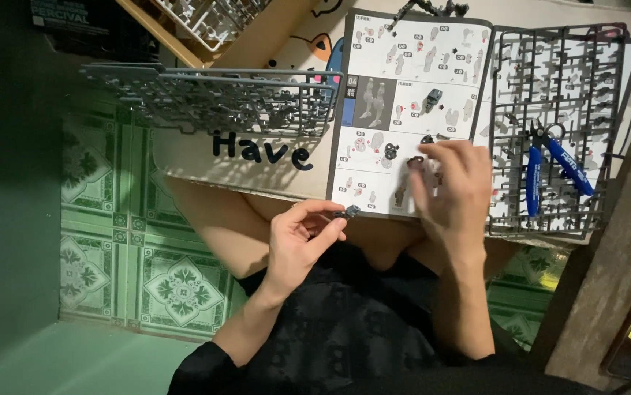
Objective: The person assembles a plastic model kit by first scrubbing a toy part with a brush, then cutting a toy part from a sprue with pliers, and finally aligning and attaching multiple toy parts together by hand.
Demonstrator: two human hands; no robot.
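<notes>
Small dark grey part [348, 213], pinched at fingertips of left hand [299, 245], held level just off the near edge of the open manual [403, 110]. More tiny dark parts [416, 161] lying on the manual page, under right-hand [451, 194] fingertips.

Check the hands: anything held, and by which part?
Left hand pinches a small dark plastic part by its near end, between thumb and fingertips. Right hand rests on the instruction booklet, gripping nothing visible.

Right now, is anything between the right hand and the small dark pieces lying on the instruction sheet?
Nothing visible. The right hand rests right over the small dark pieces on the instruction sheet; the blue nippers lie off to its side on the parts frame.
</notes>
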